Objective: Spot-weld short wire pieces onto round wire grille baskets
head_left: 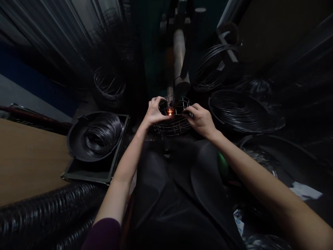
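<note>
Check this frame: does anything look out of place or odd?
Yes, a bright orange spark glows inside the wire basket, close to the fingers of the left hand and right hand holding it. It is the only glowing point in a dark scene. A white paper scrap also lies loose at lower right.

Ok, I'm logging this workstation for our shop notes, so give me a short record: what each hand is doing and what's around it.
left hand: gripping the rim of a wire basket
right hand: gripping the basket's opposite side
glow: orange spark inside the basket
nearby: black wire coils, one lying in a round black pan
left of pan: wooden bench
</note>
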`<action>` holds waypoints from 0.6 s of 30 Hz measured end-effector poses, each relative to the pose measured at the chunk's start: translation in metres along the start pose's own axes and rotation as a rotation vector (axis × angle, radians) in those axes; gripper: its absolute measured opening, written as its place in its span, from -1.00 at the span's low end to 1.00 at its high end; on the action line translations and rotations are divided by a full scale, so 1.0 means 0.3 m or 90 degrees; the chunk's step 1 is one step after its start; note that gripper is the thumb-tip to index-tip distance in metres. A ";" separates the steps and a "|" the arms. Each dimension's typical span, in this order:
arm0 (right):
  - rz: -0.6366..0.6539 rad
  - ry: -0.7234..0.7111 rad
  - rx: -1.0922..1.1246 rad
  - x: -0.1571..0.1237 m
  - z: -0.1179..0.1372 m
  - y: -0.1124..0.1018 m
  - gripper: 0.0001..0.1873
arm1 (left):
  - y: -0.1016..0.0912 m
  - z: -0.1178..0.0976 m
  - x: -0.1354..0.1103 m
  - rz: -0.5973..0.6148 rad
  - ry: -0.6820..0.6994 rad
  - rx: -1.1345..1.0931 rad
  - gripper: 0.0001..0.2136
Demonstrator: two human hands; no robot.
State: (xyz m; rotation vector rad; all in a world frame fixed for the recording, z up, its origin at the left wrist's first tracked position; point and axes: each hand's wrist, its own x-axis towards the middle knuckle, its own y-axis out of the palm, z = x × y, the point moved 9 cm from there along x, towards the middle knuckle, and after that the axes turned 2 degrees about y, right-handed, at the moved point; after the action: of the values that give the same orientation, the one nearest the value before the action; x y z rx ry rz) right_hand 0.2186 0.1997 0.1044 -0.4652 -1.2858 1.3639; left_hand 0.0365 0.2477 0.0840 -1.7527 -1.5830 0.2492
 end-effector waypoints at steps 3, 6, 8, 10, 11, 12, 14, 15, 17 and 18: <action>-0.011 0.025 -0.014 0.024 -0.016 0.006 -0.78 | -0.004 0.017 0.031 0.001 -0.001 -0.004 -0.35; -0.011 0.055 -0.035 0.073 -0.020 0.020 -0.80 | -0.006 0.034 0.071 0.004 0.005 0.006 -0.34; -0.002 0.070 -0.040 0.105 -0.013 0.029 -0.81 | -0.005 0.044 0.096 0.008 0.011 0.014 -0.33; -0.006 0.076 -0.028 0.118 -0.009 0.016 -0.80 | -0.001 0.055 0.114 0.016 0.019 0.014 -0.30; -0.016 0.074 -0.015 0.110 -0.016 -0.002 -0.78 | 0.001 0.063 0.118 0.022 0.029 0.008 -0.27; -0.033 0.071 0.002 0.090 -0.031 -0.030 -0.76 | 0.003 0.072 0.118 0.027 0.043 -0.004 -0.22; -0.072 0.079 0.039 -0.003 -0.103 -0.105 -0.70 | 0.001 0.102 0.099 0.032 0.077 -0.042 -0.07; -0.093 0.104 0.053 -0.076 -0.164 -0.148 -0.66 | -0.001 0.127 0.078 0.033 0.088 -0.067 0.02; -0.127 0.239 0.043 -0.267 -0.343 -0.227 -0.55 | 0.002 0.200 0.020 0.041 0.073 -0.114 0.17; -0.142 0.355 0.017 -0.382 -0.454 -0.260 -0.51 | 0.011 0.243 -0.012 0.050 0.048 -0.136 0.21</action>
State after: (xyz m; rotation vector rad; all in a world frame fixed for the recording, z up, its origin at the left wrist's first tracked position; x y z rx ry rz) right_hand 0.4009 0.1359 0.0827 -0.6113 -0.8295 0.9686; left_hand -0.0052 0.2730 0.0297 -1.9655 -1.5347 0.0524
